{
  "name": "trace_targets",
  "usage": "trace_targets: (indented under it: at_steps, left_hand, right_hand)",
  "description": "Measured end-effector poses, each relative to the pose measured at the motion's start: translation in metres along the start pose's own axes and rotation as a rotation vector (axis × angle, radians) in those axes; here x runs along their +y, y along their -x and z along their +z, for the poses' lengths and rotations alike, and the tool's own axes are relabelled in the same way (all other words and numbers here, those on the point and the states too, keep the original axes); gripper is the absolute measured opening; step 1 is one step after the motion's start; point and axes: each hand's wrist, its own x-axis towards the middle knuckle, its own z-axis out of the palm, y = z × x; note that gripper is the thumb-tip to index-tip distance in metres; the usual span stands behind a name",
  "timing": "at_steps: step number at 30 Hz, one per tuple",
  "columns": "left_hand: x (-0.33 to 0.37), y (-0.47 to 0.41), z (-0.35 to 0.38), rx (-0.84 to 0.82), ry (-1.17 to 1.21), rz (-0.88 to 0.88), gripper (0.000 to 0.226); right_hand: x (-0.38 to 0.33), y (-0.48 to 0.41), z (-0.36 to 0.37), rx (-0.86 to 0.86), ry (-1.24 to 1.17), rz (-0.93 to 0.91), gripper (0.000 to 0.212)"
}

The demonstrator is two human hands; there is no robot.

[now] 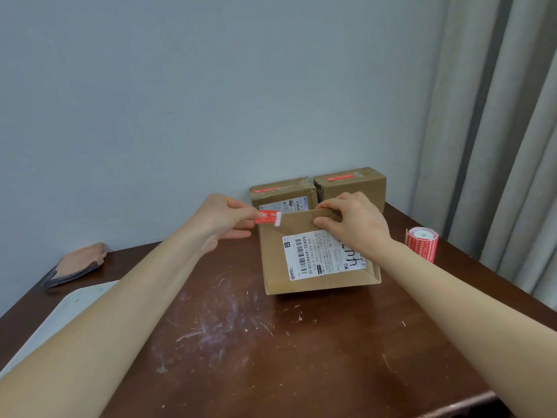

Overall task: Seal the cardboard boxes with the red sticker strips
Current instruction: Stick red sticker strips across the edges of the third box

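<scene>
1. Nearest to me are the person's two bare forearms, reaching out over the scratched dark table (229, 342) toward the labelled box (289, 276), which stands tilted with its shipping label (319, 257) facing the person.
2. The left hand (223, 220), just left of that box's upper corner, pinches a red sticker strip (268, 218) between thumb and fingertips. The strip's white end reaches the corner, but I cannot tell whether it touches the cardboard.
3. The right hand (355, 224) grasps the box's upper edge, fingers curled over it and thumb on the labelled face.
4. Progress, as I judge it: the two rear boxes (283, 191) (352, 184), just behind the labelled box against the wall, each carry a red strip on top, so they look sealed. The labelled box is not yet sealed; the strip has to be laid over its seam and pressed flat.
5. The sticker roll (422, 244) stands to the right of the labelled box, well apart from it.
6. Hard to read: the box's far side and its flap seam are hidden. The right hand covers part of the label. The rear boxes' strips are too small to check for full contact. Left of the box, a white tray (60, 315) is cut off by the frame, and a folded peach cloth (78, 263) lies beyond it.
</scene>
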Motion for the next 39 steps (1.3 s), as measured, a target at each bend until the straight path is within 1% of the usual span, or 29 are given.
trace_targets:
  at_steps: [6,11,15,19,21,22,24,25,27,28,29,30,31,32,34,36,38,39]
  left_hand:
    - [0.006,0.002,0.002,0.029,0.0,0.063,0.005]
    - [0.015,0.005,0.015,0.056,-0.009,0.144,0.009]
    - [0.018,0.004,0.024,0.064,-0.028,0.172,0.011]
    - [0.017,0.004,0.032,0.054,-0.039,0.192,0.014]
    - [0.016,0.004,0.036,0.052,-0.038,0.197,0.015]
    - [0.016,0.004,0.038,0.053,-0.038,0.198,0.015]
    - [0.017,0.004,0.04,0.06,-0.044,0.204,0.016]
    - [0.017,0.003,0.041,0.068,-0.052,0.21,0.017]
    - [0.02,0.001,0.044,0.086,-0.074,0.22,0.017]
    - [0.021,-0.001,0.045,0.095,-0.085,0.22,0.017]
    - [0.021,-0.003,0.046,0.102,-0.092,0.219,0.017]
    - [0.022,-0.004,0.048,0.107,-0.099,0.217,0.017]
    - [0.023,-0.005,0.049,0.109,-0.105,0.215,0.017]
    - [0.023,-0.007,0.051,0.11,-0.111,0.214,0.017]
    - [0.024,-0.009,0.052,0.109,-0.119,0.212,0.016]
    - [0.025,-0.01,0.053,0.098,-0.114,0.201,0.016]
    - [0.025,-0.012,0.052,0.069,-0.085,0.181,0.013]
    - [0.025,-0.012,0.051,0.053,-0.06,0.171,0.012]
  right_hand:
    - [-0.002,0.005,-0.002,0.003,-0.019,0.003,0.038]
    - [-0.003,0.012,-0.007,0.009,-0.028,-0.018,0.039]
    - [-0.001,0.022,-0.01,0.049,-0.011,-0.1,0.035]
    - [0.014,0.038,0.001,0.115,0.079,-0.235,0.034]
    - [0.017,0.043,0.003,0.142,0.075,-0.244,0.035]
    - [0.016,0.042,0.0,0.129,0.056,-0.219,0.036]
    - [0.009,0.038,-0.013,0.08,-0.07,-0.09,0.043]
    - [0.005,0.035,-0.022,0.094,-0.172,-0.012,0.042]
    - [-0.002,0.023,-0.039,0.105,-0.477,0.154,0.04]
    - [-0.005,0.017,-0.047,0.053,-0.631,0.224,0.044]
    - [-0.008,0.012,-0.054,-0.029,-0.73,0.284,0.049]
    - [-0.012,0.009,-0.059,-0.104,-0.759,0.316,0.051]
    - [-0.015,0.007,-0.061,-0.161,-0.74,0.322,0.052]
    - [-0.019,0.004,-0.063,-0.199,-0.703,0.317,0.052]
    - [-0.025,-0.001,-0.063,-0.22,-0.642,0.311,0.049]
    - [-0.025,-0.007,-0.059,-0.196,-0.624,0.311,0.034]
    - [-0.021,-0.013,-0.057,-0.164,-0.666,0.323,0.018]
    - [-0.019,-0.016,-0.056,-0.159,-0.699,0.333,0.014]
